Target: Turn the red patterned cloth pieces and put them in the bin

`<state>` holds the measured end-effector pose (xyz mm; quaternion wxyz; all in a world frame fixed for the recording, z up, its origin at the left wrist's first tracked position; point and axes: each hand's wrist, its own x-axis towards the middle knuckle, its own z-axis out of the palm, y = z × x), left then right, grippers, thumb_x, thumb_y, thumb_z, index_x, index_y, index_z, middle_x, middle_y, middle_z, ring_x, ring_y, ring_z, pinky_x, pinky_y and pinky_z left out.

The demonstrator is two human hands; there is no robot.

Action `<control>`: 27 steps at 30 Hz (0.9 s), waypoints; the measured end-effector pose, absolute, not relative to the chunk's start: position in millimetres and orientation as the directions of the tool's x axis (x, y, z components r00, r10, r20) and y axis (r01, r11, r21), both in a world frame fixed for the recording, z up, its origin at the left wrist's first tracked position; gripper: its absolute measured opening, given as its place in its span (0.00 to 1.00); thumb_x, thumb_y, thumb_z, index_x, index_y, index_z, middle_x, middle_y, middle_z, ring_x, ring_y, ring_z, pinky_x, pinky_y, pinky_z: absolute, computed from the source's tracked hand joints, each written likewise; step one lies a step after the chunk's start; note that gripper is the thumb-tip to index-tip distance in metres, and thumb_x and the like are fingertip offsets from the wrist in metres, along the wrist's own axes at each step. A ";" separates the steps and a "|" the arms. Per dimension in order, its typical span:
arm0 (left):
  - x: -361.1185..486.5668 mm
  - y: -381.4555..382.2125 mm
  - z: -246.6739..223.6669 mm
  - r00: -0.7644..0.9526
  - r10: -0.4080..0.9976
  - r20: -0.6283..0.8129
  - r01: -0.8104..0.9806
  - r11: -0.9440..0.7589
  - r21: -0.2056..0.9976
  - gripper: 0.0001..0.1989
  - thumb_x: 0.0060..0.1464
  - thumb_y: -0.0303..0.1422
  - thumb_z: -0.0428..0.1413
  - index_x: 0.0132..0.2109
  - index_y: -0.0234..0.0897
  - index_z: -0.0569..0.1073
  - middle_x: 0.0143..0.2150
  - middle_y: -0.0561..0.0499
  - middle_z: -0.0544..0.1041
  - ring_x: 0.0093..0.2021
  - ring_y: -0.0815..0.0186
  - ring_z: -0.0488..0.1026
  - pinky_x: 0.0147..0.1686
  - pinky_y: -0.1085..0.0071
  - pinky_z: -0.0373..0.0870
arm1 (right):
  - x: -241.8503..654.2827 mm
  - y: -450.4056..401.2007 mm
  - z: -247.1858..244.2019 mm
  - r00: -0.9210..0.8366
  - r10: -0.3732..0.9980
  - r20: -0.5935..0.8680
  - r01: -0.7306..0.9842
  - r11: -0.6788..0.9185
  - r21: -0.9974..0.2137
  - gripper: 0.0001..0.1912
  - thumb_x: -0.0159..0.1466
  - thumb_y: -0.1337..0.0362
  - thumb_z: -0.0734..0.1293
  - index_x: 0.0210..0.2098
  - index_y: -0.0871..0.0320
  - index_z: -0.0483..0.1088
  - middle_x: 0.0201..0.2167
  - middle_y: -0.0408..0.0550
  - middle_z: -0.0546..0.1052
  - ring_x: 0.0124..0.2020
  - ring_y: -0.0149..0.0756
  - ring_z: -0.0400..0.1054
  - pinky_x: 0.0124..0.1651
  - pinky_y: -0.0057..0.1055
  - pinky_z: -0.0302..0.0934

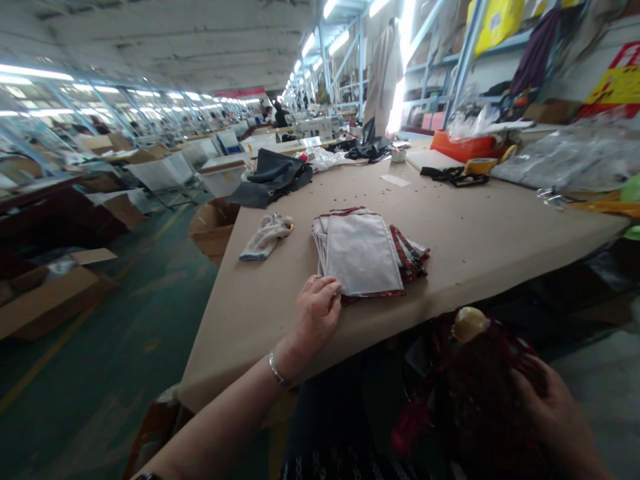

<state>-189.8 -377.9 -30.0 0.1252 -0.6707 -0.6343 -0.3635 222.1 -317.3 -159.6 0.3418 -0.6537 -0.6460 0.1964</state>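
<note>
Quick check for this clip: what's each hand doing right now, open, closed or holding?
Left hand: partly curled, touching the near corner of the fabric stack; grip cannot be told.
Right hand: against the dark red bundle; too dim to tell whether it grips.

Long workshop on my feed: green floor (145, 293) with yellow line (167, 225), pale ceiling (175, 40), rows of lit tube lights (35, 72). Blue metal shelving (466, 63) right, bright glare (399, 100) beside it. Brown-topped table (240, 313) up front.
</note>
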 end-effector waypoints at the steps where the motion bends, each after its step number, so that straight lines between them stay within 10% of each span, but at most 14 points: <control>1: -189.1 -376.8 -27.1 -0.049 0.767 0.639 0.946 -0.169 0.276 0.10 0.55 0.25 0.52 0.42 0.35 0.75 0.43 0.45 0.77 0.45 0.60 0.71 0.53 0.58 0.69 | 209.9 -320.6 -140.6 0.035 0.975 0.221 0.695 0.135 -0.707 0.26 0.57 0.44 0.60 0.44 0.55 0.69 0.39 0.53 0.79 0.39 0.46 0.75 0.40 0.39 0.69; 6: -189.2 -382.4 -15.9 0.032 0.800 0.599 0.969 -0.173 0.179 0.17 0.52 0.25 0.53 0.50 0.35 0.72 0.51 0.43 0.74 0.52 0.56 0.68 0.56 0.56 0.67 | 124.2 -346.3 -53.1 -0.395 0.723 0.566 0.422 0.691 -0.588 0.08 0.64 0.61 0.62 0.41 0.51 0.70 0.40 0.46 0.76 0.41 0.36 0.72 0.46 0.29 0.67; 12: -197.9 -381.0 -21.7 0.084 0.828 0.554 0.986 -0.148 0.071 0.11 0.55 0.23 0.51 0.43 0.33 0.75 0.46 0.42 0.76 0.48 0.57 0.69 0.52 0.57 0.68 | 40.8 -340.9 -21.7 -0.623 0.468 0.627 0.150 0.858 -0.492 0.07 0.66 0.70 0.60 0.42 0.55 0.67 0.38 0.48 0.72 0.43 0.35 0.66 0.47 0.31 0.64; 22: -181.8 -374.3 1.6 -0.076 0.739 0.670 0.930 -0.190 0.316 0.11 0.48 0.18 0.49 0.32 0.38 0.71 0.34 0.48 0.75 0.36 0.63 0.70 0.40 0.68 0.69 | -41.2 -284.8 13.8 -0.711 0.499 0.496 0.565 0.825 -0.020 0.12 0.61 0.73 0.63 0.43 0.57 0.72 0.40 0.51 0.75 0.44 0.48 0.68 0.46 0.43 0.64; 27: -177.2 -382.1 -2.4 -0.175 0.752 0.635 0.864 -0.192 0.465 0.12 0.42 0.19 0.50 0.34 0.38 0.70 0.36 0.48 0.73 0.37 0.63 0.69 0.39 0.68 0.68 | 14.9 -256.5 17.3 -0.529 0.655 0.539 0.746 0.662 -0.072 0.23 0.58 0.74 0.60 0.52 0.56 0.67 0.45 0.53 0.76 0.38 0.45 0.74 0.34 0.36 0.67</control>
